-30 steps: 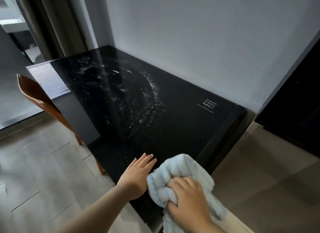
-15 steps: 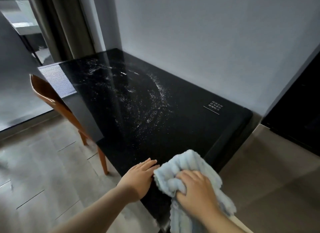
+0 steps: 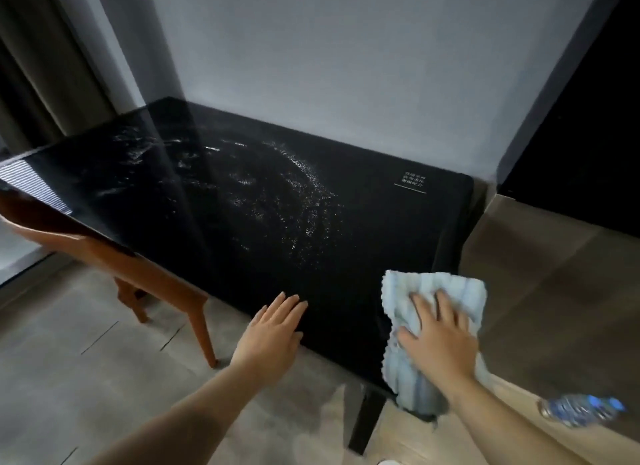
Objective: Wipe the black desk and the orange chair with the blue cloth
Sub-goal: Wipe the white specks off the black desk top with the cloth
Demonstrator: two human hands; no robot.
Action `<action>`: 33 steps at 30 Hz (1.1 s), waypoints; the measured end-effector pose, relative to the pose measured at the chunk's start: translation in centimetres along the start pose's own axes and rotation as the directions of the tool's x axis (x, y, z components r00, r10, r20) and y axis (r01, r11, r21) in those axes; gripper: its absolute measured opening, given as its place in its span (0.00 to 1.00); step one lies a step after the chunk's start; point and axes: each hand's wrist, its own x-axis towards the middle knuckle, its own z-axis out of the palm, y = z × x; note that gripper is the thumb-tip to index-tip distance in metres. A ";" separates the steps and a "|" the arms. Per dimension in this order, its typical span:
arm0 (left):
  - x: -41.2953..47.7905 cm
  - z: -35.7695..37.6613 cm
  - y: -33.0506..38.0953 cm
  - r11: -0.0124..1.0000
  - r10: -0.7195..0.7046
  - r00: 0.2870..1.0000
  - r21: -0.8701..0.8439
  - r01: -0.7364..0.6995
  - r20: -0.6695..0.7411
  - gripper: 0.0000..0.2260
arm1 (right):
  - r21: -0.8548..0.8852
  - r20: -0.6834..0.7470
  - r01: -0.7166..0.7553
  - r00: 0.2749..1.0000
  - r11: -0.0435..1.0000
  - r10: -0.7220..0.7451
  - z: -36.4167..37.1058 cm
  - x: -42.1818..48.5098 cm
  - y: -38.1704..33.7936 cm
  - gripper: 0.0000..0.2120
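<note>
- A grey-brown curtain (image 3: 41,66) hangs at the far left, beside the pale wall (image 3: 346,66).
- The orange chair (image 3: 138,274) stands at the left end of the desk, its seat partly under the top and its legs on the grey tiled floor (image 3: 86,343).
- The black desk (image 3: 363,229) runs along the wall; its glossy top shows white streaks and speckles (image 3: 304,201) across the left and middle parts.
- The left hand (image 3: 270,336) lies palm down on the near edge of the desk, fingers (image 3: 287,309) straight and close together, holding nothing, well apart from the cloth.
- A small block of white printed text (image 3: 412,182) sits near the far right corner of the desk top.
- The blue cloth (image 3: 464,291) is spread on the near right corner of the desk, and its lower part droops over the near edge.
- The right hand (image 3: 440,343) presses flat on the cloth, fingers (image 3: 445,307) spread wide and straight rather than curled round it.
- A blurred clear plastic bottle (image 3: 581,409) with blue on it lies on a pale wooden surface at the lower right.
- A tall dark panel (image 3: 588,135) stands at the right, beyond the desk's end.
</note>
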 end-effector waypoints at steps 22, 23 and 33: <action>3.9 -2.2 -4.2 0.994 0.019 1.000 -0.106 -0.018 0.009 0.28 | 0.687 -0.142 0.286 0.954 0.668 -0.263 -0.7 1.4 -7.2 0.10; 4.6 -2.5 -4.2 0.994 0.020 1.000 -0.106 -0.019 0.007 0.28 | 0.590 -0.235 0.095 0.970 0.802 0.057 -0.8 2.3 -5.8 0.11; 13.4 -4.5 -3.7 0.996 -0.015 1.000 -0.091 0.014 -0.006 0.29 | 0.331 0.125 -0.322 0.947 0.887 0.297 -2.4 12.3 -4.1 0.29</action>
